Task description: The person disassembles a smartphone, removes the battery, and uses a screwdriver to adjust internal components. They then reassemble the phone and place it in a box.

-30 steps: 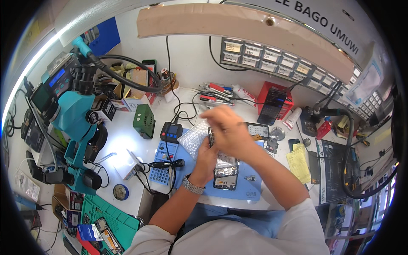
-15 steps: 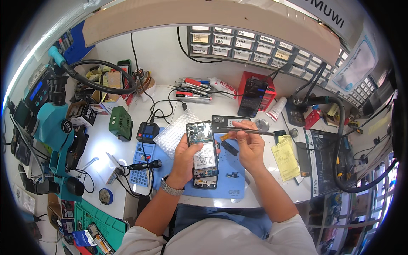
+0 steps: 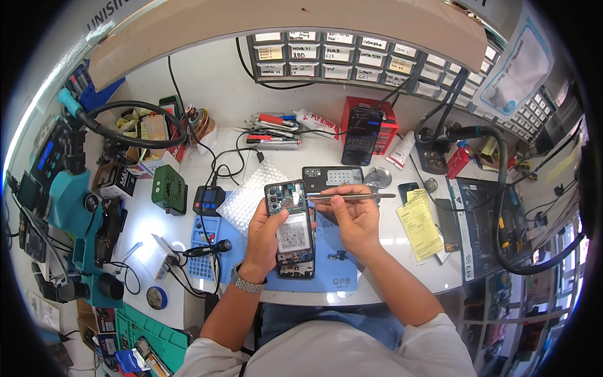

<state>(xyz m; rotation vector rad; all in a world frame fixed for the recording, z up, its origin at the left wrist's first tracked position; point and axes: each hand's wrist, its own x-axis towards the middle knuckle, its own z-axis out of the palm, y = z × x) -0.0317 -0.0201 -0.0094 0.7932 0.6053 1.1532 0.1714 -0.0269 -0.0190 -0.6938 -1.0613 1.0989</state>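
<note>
My left hand [image 3: 260,242] grips an opened smartphone [image 3: 293,234] by its left edge, thumb pressed on the inner side. The phone is tilted up above a blue mat [image 3: 333,276], its battery, camera lenses and circuit boards bare. In my right hand [image 3: 355,220] is a pair of metal tweezers [image 3: 370,196], held level. Their tips reach the right edge of the phone's upper board; whether they touch it I cannot tell. A dark phone back cover [image 3: 314,173] lies just beyond, and small dark parts [image 3: 337,255] rest on the mat.
Behind stand a phone [image 3: 363,135] propped on a red box, and several pens [image 3: 273,139]. Bubble wrap [image 3: 242,207] and a black cable [image 3: 217,245] lie left, beyond them a teal microscope [image 3: 69,188]. Yellow notes [image 3: 419,229] and a black tray [image 3: 487,251] are at right.
My right hand has moved left with the tweezers, bringing their tips to the phone's upper part. The orange strip near my right fingers no longer shows. The whole view has shifted slightly.
</note>
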